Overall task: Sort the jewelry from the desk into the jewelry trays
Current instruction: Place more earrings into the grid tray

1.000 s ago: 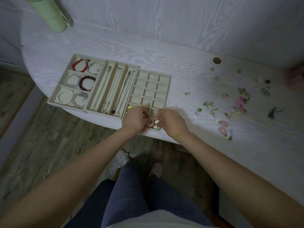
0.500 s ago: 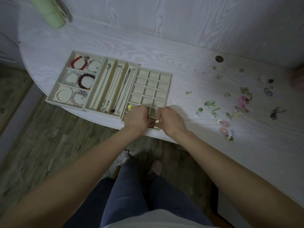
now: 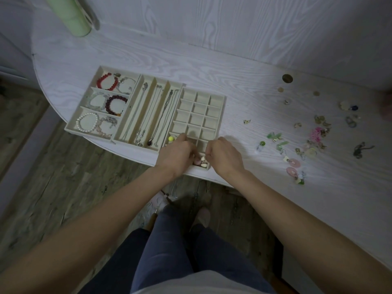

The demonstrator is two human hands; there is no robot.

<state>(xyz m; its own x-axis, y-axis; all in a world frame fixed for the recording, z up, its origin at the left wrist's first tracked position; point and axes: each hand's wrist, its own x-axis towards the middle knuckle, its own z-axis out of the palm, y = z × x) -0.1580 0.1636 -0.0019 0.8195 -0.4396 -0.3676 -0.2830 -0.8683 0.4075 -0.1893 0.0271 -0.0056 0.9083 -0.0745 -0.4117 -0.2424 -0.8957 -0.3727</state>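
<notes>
Both my hands meet over the nearest row of the cream grid tray at the desk's front edge. My left hand has its fingers curled down on a pink and cream earring that lies in the near right compartment. My right hand pinches at the same earring from the right. A yellow-green bead earring sits in a compartment just left of my left hand. The necklace tray and the bracelet tray stand to the left, both holding pieces.
Loose jewelry is scattered on the white desk to the right: pink ring earrings, green pieces, a pink flower piece, a dark piece, round gold pieces. A green cylinder stands at the back left.
The pink earring, held up between both hands a second ago, now lies low in the near compartment, and both hands have dropped closer to the tray.
</notes>
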